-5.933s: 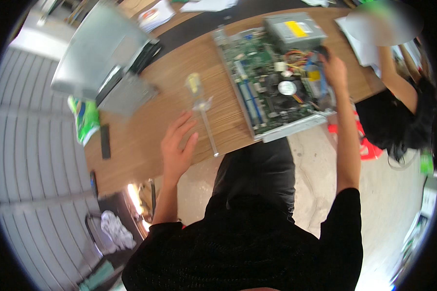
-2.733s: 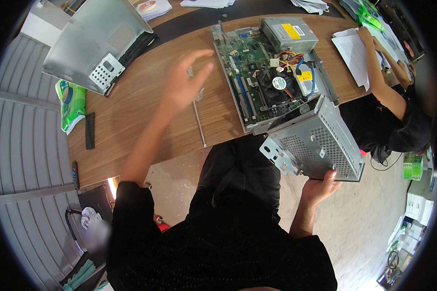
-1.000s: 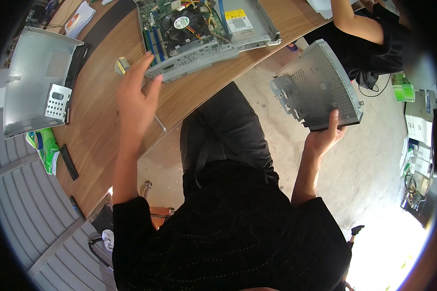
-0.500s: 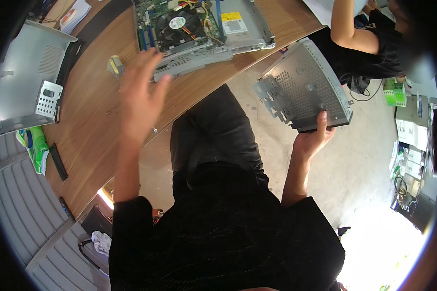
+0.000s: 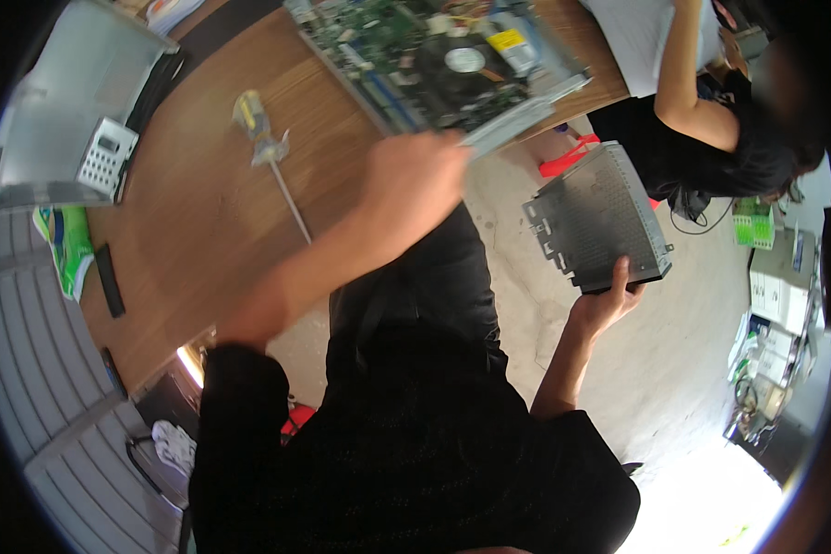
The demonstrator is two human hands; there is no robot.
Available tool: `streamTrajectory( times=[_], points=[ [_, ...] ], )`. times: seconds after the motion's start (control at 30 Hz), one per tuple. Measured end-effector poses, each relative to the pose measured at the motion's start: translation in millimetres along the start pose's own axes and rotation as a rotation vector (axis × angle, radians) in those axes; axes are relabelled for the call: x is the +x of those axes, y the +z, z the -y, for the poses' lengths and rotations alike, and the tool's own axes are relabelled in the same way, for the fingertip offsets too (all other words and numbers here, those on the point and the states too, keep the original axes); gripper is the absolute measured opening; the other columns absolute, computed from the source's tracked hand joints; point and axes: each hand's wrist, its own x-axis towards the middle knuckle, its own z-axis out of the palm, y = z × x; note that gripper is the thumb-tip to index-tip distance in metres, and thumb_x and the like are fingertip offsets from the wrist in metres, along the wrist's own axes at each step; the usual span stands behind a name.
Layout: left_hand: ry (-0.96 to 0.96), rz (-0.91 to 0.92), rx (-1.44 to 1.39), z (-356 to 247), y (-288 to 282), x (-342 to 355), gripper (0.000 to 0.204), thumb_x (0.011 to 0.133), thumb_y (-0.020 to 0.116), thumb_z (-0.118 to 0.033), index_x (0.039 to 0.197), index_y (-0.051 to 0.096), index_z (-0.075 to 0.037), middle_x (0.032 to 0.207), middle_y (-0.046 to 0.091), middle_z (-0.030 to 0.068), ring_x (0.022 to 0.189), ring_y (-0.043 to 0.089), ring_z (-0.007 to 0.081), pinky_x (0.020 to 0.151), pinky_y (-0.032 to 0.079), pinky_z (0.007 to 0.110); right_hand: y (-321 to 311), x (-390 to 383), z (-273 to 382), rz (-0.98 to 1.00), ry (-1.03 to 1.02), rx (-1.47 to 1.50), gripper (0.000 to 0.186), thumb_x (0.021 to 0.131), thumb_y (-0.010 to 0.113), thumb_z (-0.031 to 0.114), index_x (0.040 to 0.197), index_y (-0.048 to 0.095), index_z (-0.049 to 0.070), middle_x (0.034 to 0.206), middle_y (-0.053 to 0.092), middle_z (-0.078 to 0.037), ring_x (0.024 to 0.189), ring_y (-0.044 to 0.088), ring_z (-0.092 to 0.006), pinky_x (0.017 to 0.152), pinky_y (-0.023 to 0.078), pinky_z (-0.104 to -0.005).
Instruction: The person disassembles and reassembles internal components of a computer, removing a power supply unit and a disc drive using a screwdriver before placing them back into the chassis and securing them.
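Observation:
My right hand (image 5: pixel 609 300) grips a perforated grey metal computer panel (image 5: pixel 605 217) by its lower edge, thumb on its face. The panel is held off the right of the table, above the floor. My left hand (image 5: pixel 415 189), blurred, has its fingers curled at the near edge of an open computer case (image 5: pixel 517 125). A circuit board (image 5: pixel 369 37), a black fan (image 5: pixel 462 69) and wires show inside that case. Left of my left hand lies a screwdriver (image 5: pixel 254 120) with a clear yellowish handle; my forearm crosses near its tip.
A metal cover (image 5: pixel 65 102) with a perforated bracket (image 5: pixel 109 159) lies at the table's far left. Near it are a green packet (image 5: pixel 63 245) and a black strip (image 5: pixel 109 280). At the upper right, another person's arm (image 5: pixel 683 74) is over white papers (image 5: pixel 632 37).
My left hand has moved right, from open over the table to curled at the case. The case has turned and shifted right. The screwdriver shows more fully. The panel sits slightly lower in view.

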Motion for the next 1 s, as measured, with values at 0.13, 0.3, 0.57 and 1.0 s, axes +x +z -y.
streamTrajectory(
  times=[0.13,0.3,0.57,1.0],
  points=[
    [0.074,0.112,-0.199,-1.8,-6.6,85.7,0.034,0.095,0.059,-0.037,0.09,0.066,-0.004,0.074,0.067,0.0203,0.075,0.067,0.0402,0.069,0.053,0.049,-3.9,6.9,9.3,-0.042,-0.11,-0.02,0.055,0.082,0.072,0.015,0.127,0.049,-0.008,0.118,0.059,-0.018,0.105,0.06,-0.0273,0.093,0.049,-0.0412],
    [-0.088,-0.031,-0.02,138.5,-60.3,155.6,0.035,0.094,0.061,-0.04,0.109,0.069,-0.009,0.093,0.071,0.0178,0.089,0.069,0.0324,0.078,0.053,0.041,-28.6,-5.8,19.0,0.038,-0.139,-0.182,0.06,0.079,0.076,0.018,0.127,0.051,-0.008,0.119,0.06,-0.017,0.108,0.059,-0.0269,0.095,0.048,-0.0396],
    [-0.416,0.059,-0.338,252.9,-26.0,147.0,0.029,0.082,0.071,-0.03,0.095,0.077,-0.005,0.094,0.074,0.0124,0.093,0.067,0.0234,0.084,0.05,0.033,31.7,-36.0,49.5,0.861,-0.179,-0.605,0.063,0.059,0.092,0.019,0.112,0.064,-0.002,0.097,0.069,-0.015,0.089,0.068,-0.0235,0.081,0.053,-0.0333],
    [-0.355,-0.07,-0.442,173.6,-49.3,11.2,0.028,0.092,0.064,-0.026,0.087,0.073,0.0,0.068,0.064,0.0044,0.06,0.051,0.01,0.055,0.04,0.029,45.4,7.5,66.4,0.436,-0.316,-0.51,0.059,0.078,0.079,0.015,0.125,0.054,-0.009,0.11,0.065,-0.016,0.104,0.058,-0.0197,0.095,0.044,-0.0316]
  ],
)
